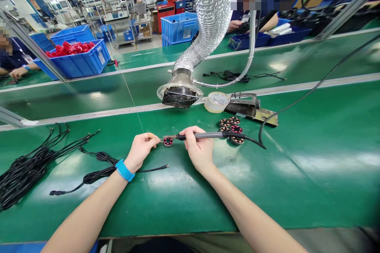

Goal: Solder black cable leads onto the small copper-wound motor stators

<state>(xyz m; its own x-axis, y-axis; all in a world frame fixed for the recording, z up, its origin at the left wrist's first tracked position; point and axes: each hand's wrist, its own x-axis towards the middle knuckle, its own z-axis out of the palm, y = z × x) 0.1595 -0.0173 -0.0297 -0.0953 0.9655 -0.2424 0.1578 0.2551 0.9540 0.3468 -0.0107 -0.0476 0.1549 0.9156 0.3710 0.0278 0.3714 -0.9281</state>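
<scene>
My right hand (198, 148) is closed round the grey handle of a soldering iron (208, 135), its tip pointing left. That tip reaches a small round motor stator (168, 142) with red and black parts, lying on the green bench; whether they touch I cannot tell. On the stator's left side, my left hand (143, 149), with a blue band at the wrist, pinches thin solder wire (128, 87) that comes down from above. The wire's end is close to the stator and the iron's tip. Several more stators (236, 129) are grouped to the right, partly behind the iron's cord.
An extractor fan (180, 98) on a foil duct hangs just beyond my hands. Behind stand a tape roll (217, 102) and an iron holder (246, 106). Black cables (32, 166) lie at left, with a coiled cable (97, 174) beneath my left forearm. Co-workers sit across the bench.
</scene>
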